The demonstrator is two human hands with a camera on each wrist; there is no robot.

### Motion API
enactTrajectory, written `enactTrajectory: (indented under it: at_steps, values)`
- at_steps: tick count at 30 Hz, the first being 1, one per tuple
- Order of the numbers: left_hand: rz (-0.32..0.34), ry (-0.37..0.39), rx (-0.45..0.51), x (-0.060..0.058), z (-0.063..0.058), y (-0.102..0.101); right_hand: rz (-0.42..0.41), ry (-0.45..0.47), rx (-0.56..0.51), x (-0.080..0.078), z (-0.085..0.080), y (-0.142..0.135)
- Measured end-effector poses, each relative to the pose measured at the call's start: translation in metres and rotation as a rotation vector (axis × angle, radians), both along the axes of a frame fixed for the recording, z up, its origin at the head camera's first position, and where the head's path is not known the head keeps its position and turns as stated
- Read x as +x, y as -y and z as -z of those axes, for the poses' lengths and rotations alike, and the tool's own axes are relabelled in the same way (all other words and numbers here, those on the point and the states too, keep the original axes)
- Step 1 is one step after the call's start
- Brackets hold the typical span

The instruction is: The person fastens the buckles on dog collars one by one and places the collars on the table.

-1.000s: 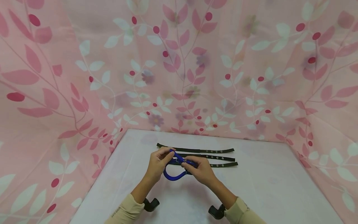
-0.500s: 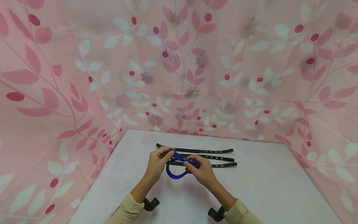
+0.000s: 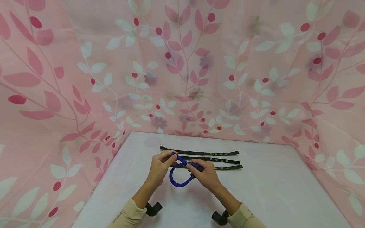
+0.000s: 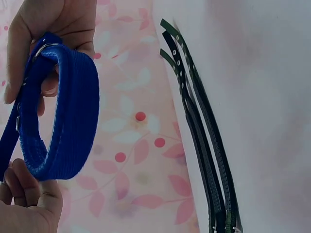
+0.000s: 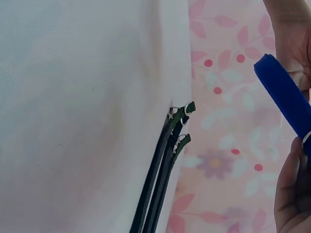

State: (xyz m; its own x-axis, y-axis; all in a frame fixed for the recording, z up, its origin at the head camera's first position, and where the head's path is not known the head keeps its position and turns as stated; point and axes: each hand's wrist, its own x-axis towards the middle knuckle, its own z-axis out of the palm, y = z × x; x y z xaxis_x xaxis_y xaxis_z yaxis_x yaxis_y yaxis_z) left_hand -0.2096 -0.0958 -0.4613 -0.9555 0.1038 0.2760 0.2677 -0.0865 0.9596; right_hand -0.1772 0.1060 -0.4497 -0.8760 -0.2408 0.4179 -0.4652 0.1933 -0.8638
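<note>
Both hands hold a blue collar (image 3: pixel 180 184) raised above the table, bent into a loop that hangs between them. In the head view my left hand (image 3: pixel 157 167) pinches the free end of its strap between thumb and fingers. My right hand (image 3: pixel 207 174) grips the strap where it overlaps, close to small metal fittings. The left wrist view shows the collar's ribbed, padded band (image 4: pixel 80 114) and a metal ring (image 4: pixel 46 48) near the right hand's fingers. Seen from the right wrist, the blue strap (image 5: pixel 283 94) stretches straight between the hands; part lies outside the frame.
Behind the hands, three dark green collars lie side by side across the white table (image 3: pixel 271 183): a rear one (image 3: pixel 199 153), a middle one (image 3: pixel 225 160) and a front one (image 3: pixel 229 168), eyelets to the right. Pink floral cloth (image 3: pixel 182 79) encloses the table's back and sides.
The blue collar's loop has shifted slightly right and hangs a little lower. Both hands keep their hold and have barely moved.
</note>
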Motion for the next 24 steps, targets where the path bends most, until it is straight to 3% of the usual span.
enactTrajectory:
  at_steps: [10, 13, 18, 24]
  values:
    - [0.018, -0.051, -0.005, -0.001, -0.002, 0.002, 0.01, -0.053, -0.012, 0.0, 0.003, 0.0]
    - [-0.013, -0.042, 0.032, -0.002, -0.002, 0.007, 0.013, -0.023, -0.021, 0.001, 0.007, -0.001]
    - [-0.116, -0.062, 0.168, -0.009, -0.014, 0.02, -0.001, 0.013, -0.015, 0.001, 0.012, -0.005]
    - [-0.115, -0.065, 0.186, -0.011, -0.027, 0.025, -0.021, 0.037, 0.032, 0.004, 0.007, -0.003]
